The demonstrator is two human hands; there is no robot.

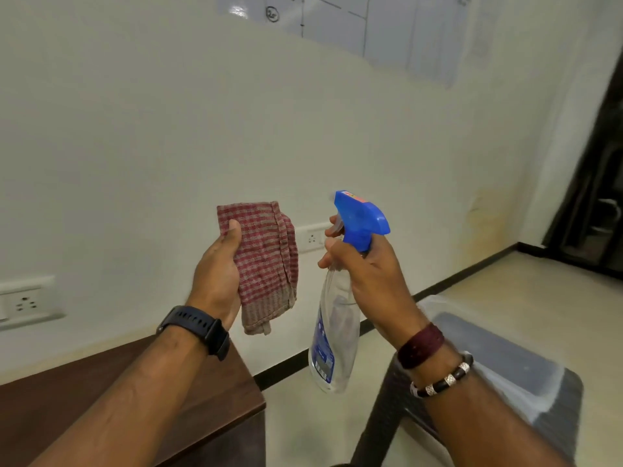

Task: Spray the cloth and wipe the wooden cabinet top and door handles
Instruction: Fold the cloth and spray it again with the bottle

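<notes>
Nothing fully readable. On the whiteboard sheet (371,25) at top, a circled handwritten mark, possibly "25", too blurred to confirm. On the spray bottle (332,335), a blue label with barcode, print too small to make out.

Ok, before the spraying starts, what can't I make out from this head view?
- Cabinet door handles: not visible; only the top corner shows, forearms cover much of it.
- Spray bottle label: blurred, unreadable.
- Liquid level: unclear through the clear plastic.
- Whiteboard writing: cut by the top edge, too small.
</notes>
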